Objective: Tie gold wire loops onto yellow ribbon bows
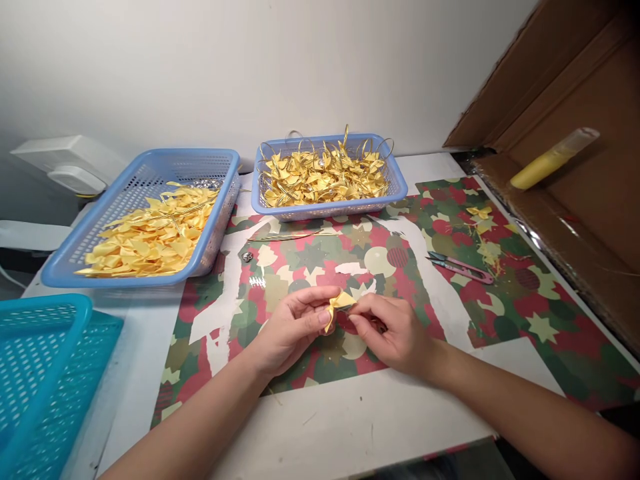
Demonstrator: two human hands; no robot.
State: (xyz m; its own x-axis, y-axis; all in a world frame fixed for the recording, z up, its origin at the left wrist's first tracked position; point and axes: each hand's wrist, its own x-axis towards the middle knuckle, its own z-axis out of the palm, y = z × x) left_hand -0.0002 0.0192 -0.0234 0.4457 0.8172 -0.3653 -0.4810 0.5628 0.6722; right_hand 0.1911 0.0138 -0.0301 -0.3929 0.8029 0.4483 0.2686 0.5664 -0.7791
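A small yellow ribbon bow (339, 302) is pinched between the thumb and fingers of my left hand (287, 331), low above the patterned paper. From the right, my right hand (395, 331) has its thumb and forefinger closed at the bow's right end. A thin strand seems to run from the bow to those fingertips, but what they grip is too small to make out. Ahead of my hands, several thin gold cords (293, 236) lie on the paper. A small silver bell-like piece (247, 257) sits to their left.
Behind stand a blue basket (327, 212) of bows with gold cords and another blue basket (135, 280) of yellow ribbon pieces. Pink-handled thread snips (463, 267), thread scraps (490, 257) and a loose bow (479, 212) lie right. A teal basket (83, 373) is left; cardboard (575, 200) borders the right.
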